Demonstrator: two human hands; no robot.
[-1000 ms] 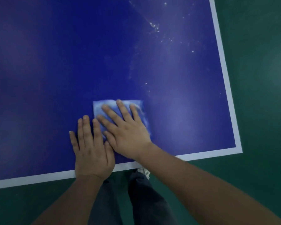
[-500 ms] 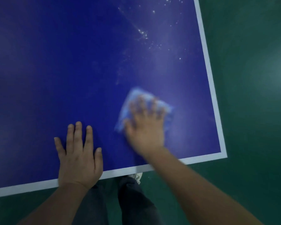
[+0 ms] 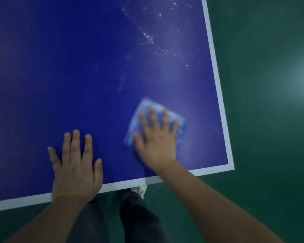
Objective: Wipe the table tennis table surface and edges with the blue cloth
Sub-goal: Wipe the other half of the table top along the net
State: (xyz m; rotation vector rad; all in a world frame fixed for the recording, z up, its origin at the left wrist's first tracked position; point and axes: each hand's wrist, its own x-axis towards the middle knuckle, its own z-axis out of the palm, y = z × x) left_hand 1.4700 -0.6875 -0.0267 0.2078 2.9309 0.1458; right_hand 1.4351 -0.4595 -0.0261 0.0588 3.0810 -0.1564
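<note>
1. Two dark trouser legs (image 3: 140, 218) and a pale shoe (image 3: 139, 189) stand on the green floor (image 3: 270, 155), just below the counter's near white edge line (image 3: 25, 201).
2. Just past that edge line the left hand (image 3: 75, 169) lies flat on the blue counter (image 3: 60, 76), fingers straight and spread, holding nothing; it looks like a brace.
3. Right of it, nearer the counter's right corner, the right hand (image 3: 156, 141) presses the blue cloth (image 3: 144, 109) flat with splayed, straight fingers, not curled round it. Hand and cloth are blurred, so a wiping stroke seems to be under way.
4. Risk: held only by flat pressure, the cloth could bunch or slide out from under the palm; a stroke running on toward the corner could push it off the counter.
5. Farther from the near edge, white specks (image 3: 148, 38) and smears dot the surface, likely still to be wiped; nothing lies between cloth and specks.
6. White edge lines by the corner appear undone.
</note>
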